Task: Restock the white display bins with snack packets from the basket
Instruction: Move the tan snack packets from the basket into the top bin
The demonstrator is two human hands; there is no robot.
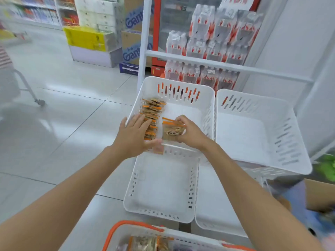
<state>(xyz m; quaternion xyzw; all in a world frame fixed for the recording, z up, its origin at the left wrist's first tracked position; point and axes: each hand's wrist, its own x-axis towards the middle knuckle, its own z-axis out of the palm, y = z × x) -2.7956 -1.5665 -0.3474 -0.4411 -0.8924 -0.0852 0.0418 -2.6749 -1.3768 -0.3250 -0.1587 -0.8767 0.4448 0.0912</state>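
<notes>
The grip of the right hand [190, 134] pinches a clear, orange-striped snack packet [172, 132] upright inside the white slotted plastic bin [208, 91], just beside the packet row [152, 111] at its left wall. The left hand [133, 135] lies flat with straight fingers, holding nothing, on that row. I judge this the placing step. Next, release the packet standing, then reach to the orange-rimmed basket [130, 225], which is nearer the person than the bin.

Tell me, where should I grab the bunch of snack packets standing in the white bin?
Best grip is probably the orange top edges of the bunch of packets, pinched from above. It stands upright in the bin, so the tops are free, while the row of packets crowds its left side. The right hand holds its right side.
</notes>
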